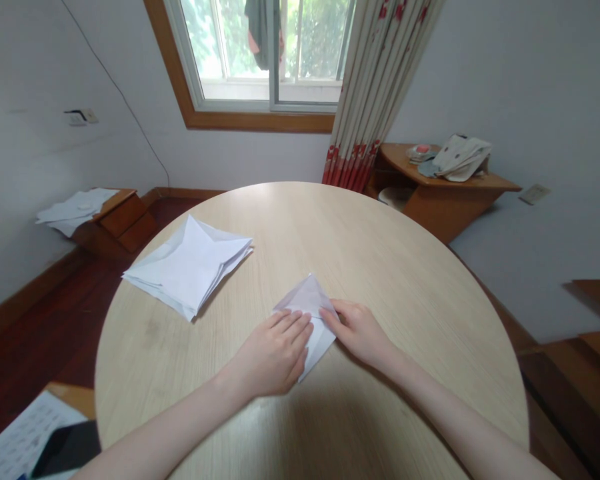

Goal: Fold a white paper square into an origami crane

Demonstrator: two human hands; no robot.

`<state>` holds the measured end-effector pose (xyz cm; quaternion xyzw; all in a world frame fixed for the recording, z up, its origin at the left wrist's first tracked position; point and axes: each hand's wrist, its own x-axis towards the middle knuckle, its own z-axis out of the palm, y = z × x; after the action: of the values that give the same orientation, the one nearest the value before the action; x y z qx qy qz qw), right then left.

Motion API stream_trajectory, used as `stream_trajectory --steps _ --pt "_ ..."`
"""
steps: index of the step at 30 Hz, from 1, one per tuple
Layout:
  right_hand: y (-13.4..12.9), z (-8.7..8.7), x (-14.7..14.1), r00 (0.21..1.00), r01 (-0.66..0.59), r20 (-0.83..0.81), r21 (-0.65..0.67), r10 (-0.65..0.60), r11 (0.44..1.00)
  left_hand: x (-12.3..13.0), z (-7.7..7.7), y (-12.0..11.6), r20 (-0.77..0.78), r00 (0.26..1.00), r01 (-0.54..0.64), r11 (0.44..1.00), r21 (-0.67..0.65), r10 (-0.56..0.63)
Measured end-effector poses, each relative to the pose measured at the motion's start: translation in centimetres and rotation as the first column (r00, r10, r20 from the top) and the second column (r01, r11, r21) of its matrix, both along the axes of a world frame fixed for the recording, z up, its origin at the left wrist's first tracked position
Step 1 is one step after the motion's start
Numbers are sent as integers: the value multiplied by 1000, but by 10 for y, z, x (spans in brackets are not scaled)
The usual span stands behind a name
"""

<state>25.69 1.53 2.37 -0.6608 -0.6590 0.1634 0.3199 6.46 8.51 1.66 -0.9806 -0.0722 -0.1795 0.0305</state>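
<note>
A small folded sheet of white paper (321, 341) lies on the round wooden table (380, 267), one corner pointing away from me. My left hand (280, 350) rests flat across its left part, fingers stretched out over the paper and covering that side. At the paper's right edge, my right hand (357, 327) pinches it, the thumb on top and the other fingers beside and partly under it. Back and to the left sits a stack of white paper sheets (195, 260) with creased, uneven edges, apart from both hands.
Left of the table, a dark phone (67, 448) lies by a printed sheet (23, 433). A low wooden cabinet (125, 217) holds more papers. A corner shelf (440, 200) with a cloth bag (463, 157) stands at the back right, near the curtain (367, 100).
</note>
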Motion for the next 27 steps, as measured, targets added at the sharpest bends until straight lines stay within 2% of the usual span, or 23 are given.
stream_trajectory --steps 7,17,23,27 --pt "-3 7 -2 998 8 -58 -21 -9 1000 0 3 1 -62 998 7 999 -52 -10" --pt "0 1 1 988 35 -152 29 -30 999 1 6 4 -111 994 15 998 -68 -22" --pt "0 -2 3 988 84 -132 14 -82 996 3 -1 6 -64 997 38 998 -49 -41" --pt "0 -1 1 987 69 -148 23 -65 997 3 -5 5 -57 997 55 997 -46 -57"
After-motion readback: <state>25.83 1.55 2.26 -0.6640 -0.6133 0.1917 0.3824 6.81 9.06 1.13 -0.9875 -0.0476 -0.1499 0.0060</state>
